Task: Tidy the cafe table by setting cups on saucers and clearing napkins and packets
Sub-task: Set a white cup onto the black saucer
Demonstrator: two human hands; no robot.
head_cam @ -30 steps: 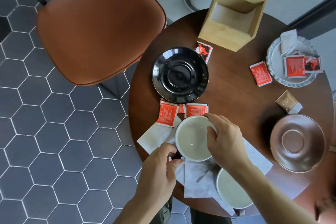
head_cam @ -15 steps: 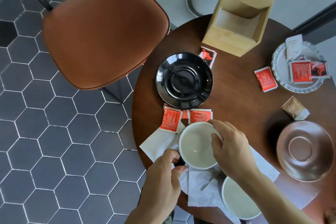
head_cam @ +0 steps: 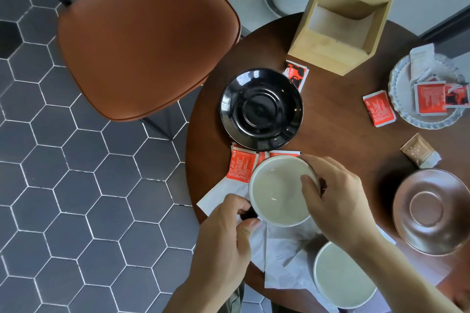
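While gripped from both sides, sits at the near edge of the round tabletop (head_cam: 343, 140): a cup (head_cam: 277, 190), white inside and empty, over crumpled white napkins (head_cam: 284, 254). Pinched at its dark handle by the left hand (head_cam: 223, 234), thumb and fingers closed on it. Clasped at the far-right rim by the right hand (head_cam: 335, 198), thumb inside the bowl, fingers curled over the outside. Cannot tell whether lifted clear of the napkins or resting on them.

Just behind the cup, partly tucked under its rim: red packets (head_cam: 240, 166). Beyond those, empty and touching nothing but the tabletop: a black saucer (head_cam: 261, 109), with another red and black packet (head_cam: 296, 75) at its far-right edge. Near the body, under the right forearm: a second white cup (head_cam: 340, 277) on the same napkins. Off to the right: a brown saucer (head_cam: 429, 211), empty; a small brown packet (head_cam: 419, 151) behind it; a lone red packet (head_cam: 379, 108) beside a pale scalloped dish (head_cam: 404, 114) holding more packets. At the far edge: a wooden box (head_cam: 338, 23). Left of the tabletop: an orange-brown chair (head_cam: 145, 33) on hexagonal grey floor tiles (head_cam: 63, 198).
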